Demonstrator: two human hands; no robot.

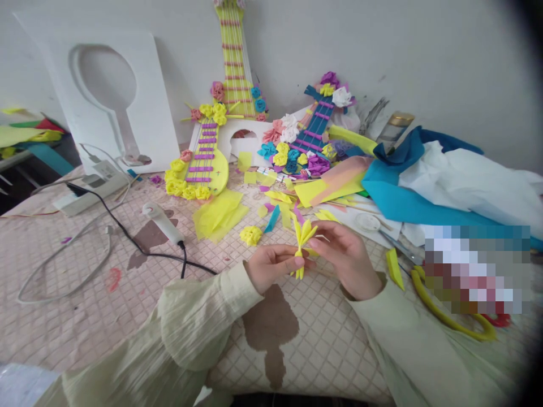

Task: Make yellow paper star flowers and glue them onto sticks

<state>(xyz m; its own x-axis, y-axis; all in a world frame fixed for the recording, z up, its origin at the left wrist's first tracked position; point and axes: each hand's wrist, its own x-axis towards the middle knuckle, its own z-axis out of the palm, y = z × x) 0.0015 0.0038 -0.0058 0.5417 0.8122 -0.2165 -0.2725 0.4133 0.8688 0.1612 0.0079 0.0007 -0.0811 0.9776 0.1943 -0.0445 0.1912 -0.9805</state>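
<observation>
Both hands meet around a yellow paper flower with several pointed petals spread upward and short ends hanging below. My left hand pinches its narrow middle between thumb and fingers. Beside the petals on the right is my right hand, fingers curled, its fingertips at a petal. A finished-looking yellow paper rose lies on the table just beyond my left hand. Farther left is a loose sheet of thin yellow paper. Small yellow, blue and purple scraps lie behind the flower.
A white glue gun with a black cord and a power strip lie left. Flower-decorated paper instruments lean at the back beside a white cut-out board. Yellow-handled scissors and blue fabric are at right.
</observation>
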